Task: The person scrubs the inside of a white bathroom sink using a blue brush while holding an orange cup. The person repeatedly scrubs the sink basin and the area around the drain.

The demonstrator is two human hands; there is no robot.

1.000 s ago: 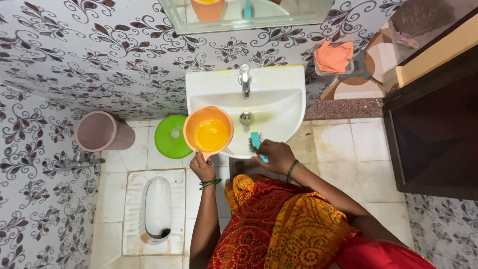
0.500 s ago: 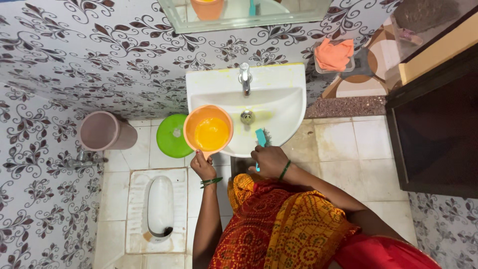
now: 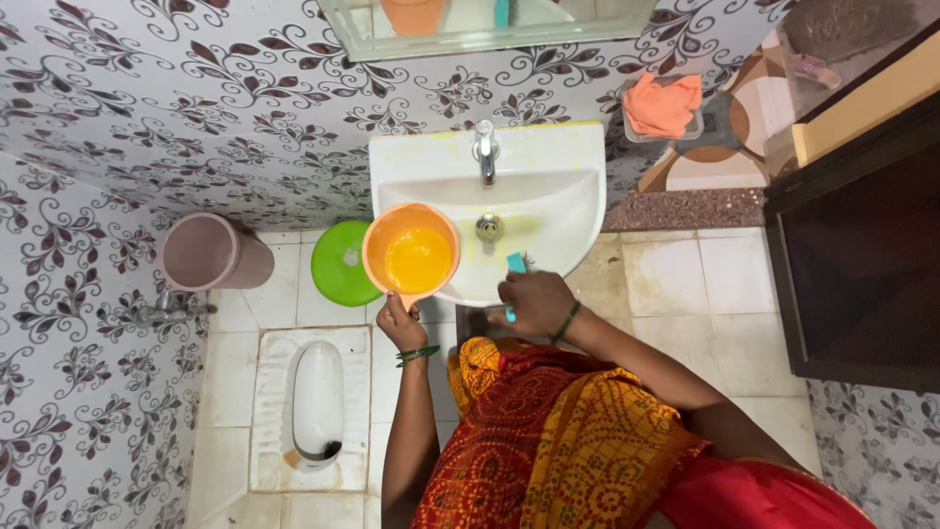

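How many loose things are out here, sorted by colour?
Orange: 2, the mug in the left hand and the cloth
Teal: 1, the brush in the right hand
Green: 1, the round lid
Pink: 1, the bucket
Total: 5

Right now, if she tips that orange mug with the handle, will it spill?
Probably. The orange mug seems to hold liquid, so it likely feels heavier and would slosh. The left hand grips only its short handle, so it may wobble. It looks like stiff plastic.
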